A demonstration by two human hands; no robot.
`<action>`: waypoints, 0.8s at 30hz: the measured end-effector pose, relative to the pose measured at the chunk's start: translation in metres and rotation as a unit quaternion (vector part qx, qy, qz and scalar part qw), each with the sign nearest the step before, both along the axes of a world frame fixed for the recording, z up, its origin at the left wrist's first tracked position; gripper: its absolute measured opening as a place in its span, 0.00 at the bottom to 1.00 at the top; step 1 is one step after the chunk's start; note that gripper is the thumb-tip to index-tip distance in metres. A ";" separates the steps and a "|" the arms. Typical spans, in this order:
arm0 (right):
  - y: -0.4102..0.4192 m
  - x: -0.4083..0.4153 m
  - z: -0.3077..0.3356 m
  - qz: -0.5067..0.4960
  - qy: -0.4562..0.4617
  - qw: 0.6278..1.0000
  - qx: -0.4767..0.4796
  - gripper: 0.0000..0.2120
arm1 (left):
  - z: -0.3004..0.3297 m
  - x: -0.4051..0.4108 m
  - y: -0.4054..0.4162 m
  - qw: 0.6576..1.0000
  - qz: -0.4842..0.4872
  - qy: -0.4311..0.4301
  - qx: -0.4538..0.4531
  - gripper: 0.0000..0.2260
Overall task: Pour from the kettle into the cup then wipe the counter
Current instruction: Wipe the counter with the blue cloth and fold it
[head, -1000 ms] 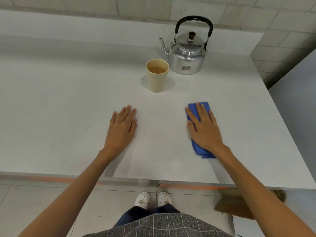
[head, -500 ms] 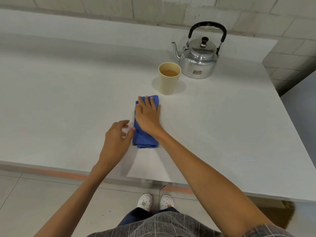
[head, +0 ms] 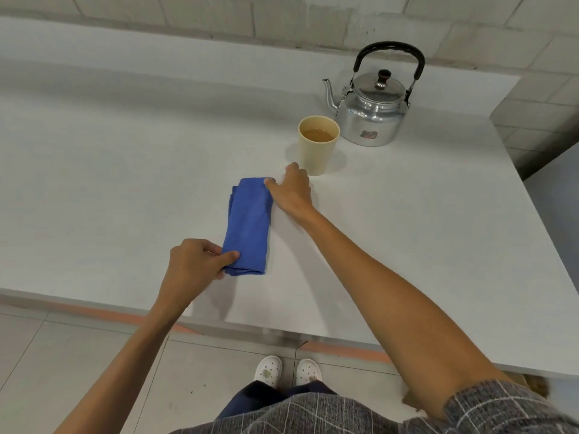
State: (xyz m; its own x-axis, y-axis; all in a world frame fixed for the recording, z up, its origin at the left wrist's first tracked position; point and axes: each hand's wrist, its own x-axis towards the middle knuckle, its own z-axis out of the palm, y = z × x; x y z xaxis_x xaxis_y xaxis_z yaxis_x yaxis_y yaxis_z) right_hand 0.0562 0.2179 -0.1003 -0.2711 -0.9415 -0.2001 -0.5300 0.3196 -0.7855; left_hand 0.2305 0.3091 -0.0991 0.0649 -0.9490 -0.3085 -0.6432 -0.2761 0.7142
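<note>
A folded blue cloth (head: 249, 223) lies lengthwise on the white counter (head: 109, 183). My left hand (head: 195, 261) pinches its near left corner between thumb and fingers. My right hand (head: 291, 191) grips the cloth's far right corner, just in front of the cup. The cream cup (head: 318, 145) stands upright with brownish liquid inside. Behind it and to the right sits the silver kettle (head: 372, 117), its black handle up and its spout pointing left.
A raised white ledge and a block wall (head: 282, 23) run along the back of the counter. The counter's near edge (head: 282, 335) is just above my white shoes on the tiled floor. Its right edge drops off beside a grey surface.
My right hand slid the cloth leftwards across the counter, then lifted off its top to grip the far corner. My left hand closed onto the near corner.
</note>
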 end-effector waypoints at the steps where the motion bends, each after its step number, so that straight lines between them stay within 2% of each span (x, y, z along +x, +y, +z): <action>1: -0.004 -0.003 -0.001 0.012 0.014 0.999 0.029 0.16 | 0.001 0.000 0.000 1.000 0.001 0.008 0.006 0.08; 3: -0.010 -0.005 0.000 0.019 0.013 0.998 0.054 0.11 | 0.004 0.001 -0.002 0.999 0.005 0.025 0.019 0.06; 5: -0.015 -0.003 0.001 0.023 -0.020 0.998 0.055 0.10 | 0.007 0.002 -0.004 0.999 0.004 0.032 0.026 0.05; 8: -0.021 0.000 0.008 0.026 -0.090 0.995 0.033 0.04 | 0.011 0.008 -0.007 0.999 0.004 0.030 0.013 0.05; 11: -0.022 0.002 0.011 0.018 -0.142 0.989 0.021 0.06 | 0.016 0.023 -0.010 0.999 0.027 0.029 -0.011 0.06; 13: -0.021 0.006 0.007 0.017 -0.130 0.991 0.016 0.07 | 0.016 0.029 -0.011 0.999 0.033 0.030 -0.008 0.06; 19: -0.024 0.013 0.000 0.043 -0.019 0.999 0.000 0.08 | 0.007 0.027 -0.007 0.998 0.032 0.047 0.032 0.07; 24: -0.024 0.008 -0.005 0.036 0.003 0.999 -0.009 0.13 | 0.003 0.018 -0.006 0.998 0.027 0.048 0.038 0.10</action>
